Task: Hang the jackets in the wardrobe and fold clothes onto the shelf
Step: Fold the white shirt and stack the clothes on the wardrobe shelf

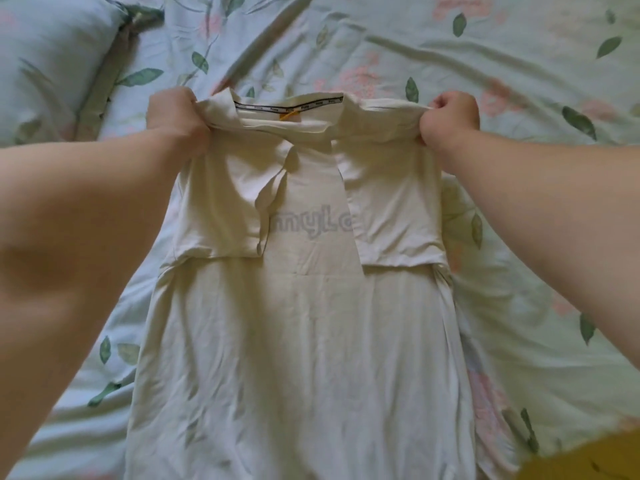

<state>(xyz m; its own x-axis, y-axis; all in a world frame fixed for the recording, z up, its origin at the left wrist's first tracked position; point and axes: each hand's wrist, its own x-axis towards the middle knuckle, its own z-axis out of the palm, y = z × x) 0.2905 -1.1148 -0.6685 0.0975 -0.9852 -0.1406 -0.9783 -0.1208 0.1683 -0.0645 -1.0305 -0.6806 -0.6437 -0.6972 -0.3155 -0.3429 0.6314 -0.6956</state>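
Bare forearms lead to the left hand and right hand, each pinching a shoulder of the cream shirt lying on the bedsheet; below the grips, the folded-in sleeves look loose, so an uneven lift could spill them open.

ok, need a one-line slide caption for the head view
Both hands, left hand and right hand, grip the shoulders of a cream shirt laid on a floral bedsheet, sleeves folded inward.
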